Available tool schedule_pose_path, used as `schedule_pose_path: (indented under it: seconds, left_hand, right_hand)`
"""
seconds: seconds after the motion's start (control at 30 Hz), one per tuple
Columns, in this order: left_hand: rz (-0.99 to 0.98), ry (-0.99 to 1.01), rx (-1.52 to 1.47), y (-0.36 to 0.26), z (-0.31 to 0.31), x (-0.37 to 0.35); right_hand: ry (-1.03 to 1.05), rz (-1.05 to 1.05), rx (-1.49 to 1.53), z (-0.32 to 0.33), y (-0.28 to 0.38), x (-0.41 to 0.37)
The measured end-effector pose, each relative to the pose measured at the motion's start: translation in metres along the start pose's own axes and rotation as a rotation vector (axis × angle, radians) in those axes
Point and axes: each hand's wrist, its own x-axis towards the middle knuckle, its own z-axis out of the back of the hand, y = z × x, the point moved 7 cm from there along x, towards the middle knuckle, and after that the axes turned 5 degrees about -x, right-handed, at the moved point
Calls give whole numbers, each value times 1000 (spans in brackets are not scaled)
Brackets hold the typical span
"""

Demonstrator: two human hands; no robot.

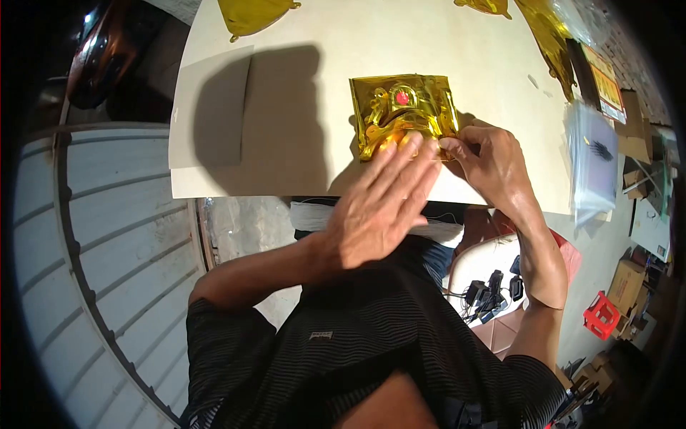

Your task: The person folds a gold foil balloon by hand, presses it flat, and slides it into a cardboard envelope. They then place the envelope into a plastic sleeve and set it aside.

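A shiny gold foil piece [404, 107], folded to a rough square with a red spot near its middle, lies on the pale table [286, 107]. It looks like a flat foil balloon. My left hand [379, 207] reaches over the table's near edge, fingers stretched out, and its fingertips rest on the foil's near side. At the foil's near right corner, my right hand [489, 161] has thumb and forefinger pinched on the edge. The foil's near edge is partly hidden under my fingers.
Other gold foil pieces [257, 16] lie along the table's far side. A grey sheet [207, 111] sits at the left, clear plastic bags [592, 161] at the right edge. Black adapters with cables [489, 293] rest on a seat below. A red stool [602, 315] stands on the floor.
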Motion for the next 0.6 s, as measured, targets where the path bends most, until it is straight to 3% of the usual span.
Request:
schedule_pose_path:
  seconds: [0.03,0.13,0.37,0.6]
  left_hand:
    - [80,11,-20,10,-2,2]
    - [76,101,133,21,-11,4]
    - [141,104,38,23,-13,4]
    - [82,106,97,23,-3,20]
  right_hand:
    - [-11,1,14,0,1,-1]
    - [-12,-6,2,3,3,0]
    - [9,-9,-7,1,0,2]
    - [18,-27,-20,1,-2,3]
